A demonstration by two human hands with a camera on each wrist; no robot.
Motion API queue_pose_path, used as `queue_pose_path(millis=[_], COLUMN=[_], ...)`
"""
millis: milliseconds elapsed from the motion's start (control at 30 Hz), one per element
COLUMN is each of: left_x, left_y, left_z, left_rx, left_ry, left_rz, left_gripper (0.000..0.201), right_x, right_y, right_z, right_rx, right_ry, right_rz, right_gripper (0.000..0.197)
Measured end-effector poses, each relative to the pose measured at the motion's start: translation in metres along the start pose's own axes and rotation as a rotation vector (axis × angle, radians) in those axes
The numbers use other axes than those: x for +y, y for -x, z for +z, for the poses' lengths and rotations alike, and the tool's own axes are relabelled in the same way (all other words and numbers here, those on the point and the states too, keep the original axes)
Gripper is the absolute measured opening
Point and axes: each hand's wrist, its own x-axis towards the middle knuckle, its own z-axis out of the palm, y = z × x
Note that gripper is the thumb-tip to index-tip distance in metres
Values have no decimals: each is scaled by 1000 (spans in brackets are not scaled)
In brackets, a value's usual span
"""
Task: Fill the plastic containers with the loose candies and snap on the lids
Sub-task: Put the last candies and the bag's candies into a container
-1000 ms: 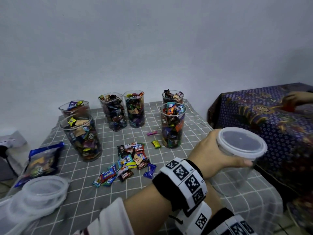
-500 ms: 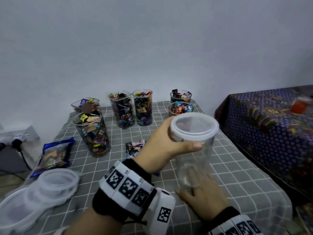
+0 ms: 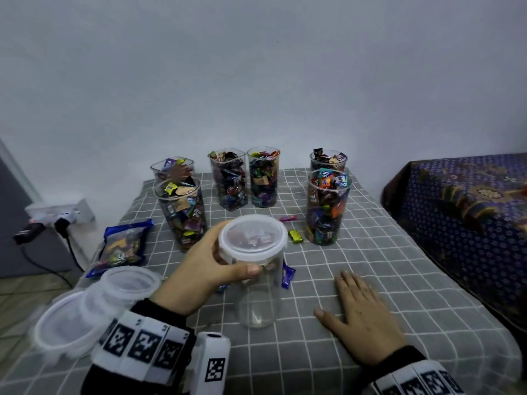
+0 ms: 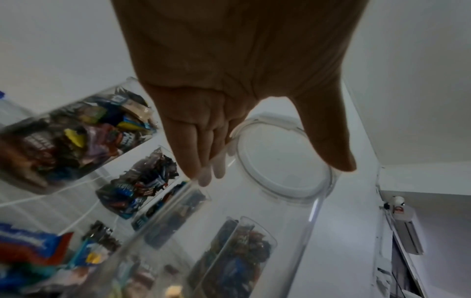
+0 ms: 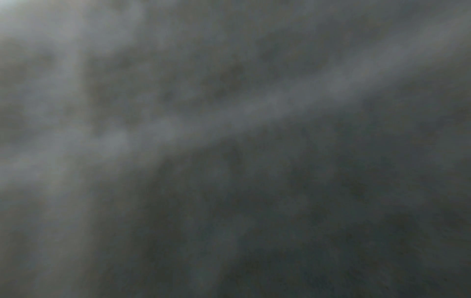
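Six filled containers (image 3: 328,212): no lids on, heaped with candy, standing in an arc from 10 to 1 o'clock at the far side of the table (image 3: 399,280).
empty container (image 3: 256,303): clear, nothing inside, upright at table centre with its lid (image 3: 252,238) on the mouth. I can't tell if the base is down on the cloth or just off it.
left hand (image 3: 205,269): wrapped round the empty container just under the lid rim. Left wrist view shows the thumb on one side and the fingers on the other.
right hand (image 3: 359,309): flat, palm down, fingers straight, on the cloth at 4 o'clock of the empty container. It holds nothing. Right wrist view is a dark blur.
loose candies (image 3: 288,276): a few at 12 to 1 o'clock just behind the empty container, partly seen through it. Two more lie near the front filled container at 1 o'clock.
spare lids (image 3: 128,283): stacked at 8 o'clock by the table edge.
candy bag (image 3: 122,246): at 9 o'clock, lying flat.
step: I read it as staging a fresh container for the leftover candy. Filling has not begun.
next move: I'd take the lid off first, with the free right hand peeling at the rim while the left steadies the thin wall without squeezing. Then scoop the candies in.
left to do: that fill, plus lids on all seven.
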Motion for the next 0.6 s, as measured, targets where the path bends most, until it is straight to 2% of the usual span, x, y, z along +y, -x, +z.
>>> queue_pose_path(millis=[67,100,200,233,267,300,333,367,400,500,600], left_x=[-5,-7,-18,-22,-26,-30,-33,-35,-36,-39,-40], left_y=[0,0,-2,-2,-2,-3,-3,-3,-3,-2,0], left_z=[1,3,9,11,13,15,16,17,17,20,22], left_rx=[2,5,-17,-35,-50,-57,-55,-47,-35,7,17], left_ry=[30,53,106,111,115,119,124,127,131,133,133], left_rz=[10,8,-39,-61,-76,-85,-92,-97,-99,-92,-66], left_gripper=[96,97,102,105,106,106,103,99,93,84,89], right_x=[-2,-4,-5,-4,-5,-7,-11,-14,-18,-42,-70], right_y=[2,3,3,5,8,12,15,18,20,22,15], right_z=[-4,-6,-13,-17,-23,-29,-36,-41,-47,-65,-77], right_rx=[-23,-45,-82,-87,-90,-87,-53,16,101,392,588], right_ry=[-8,-17,-55,-110,-193,-292,-379,-439,-473,-513,-403], right_rz=[27,29,5,8,9,-7,-35,-61,-103,-322,-582], right_gripper=[95,98,149,155,150,132,105,84,73,61,65])
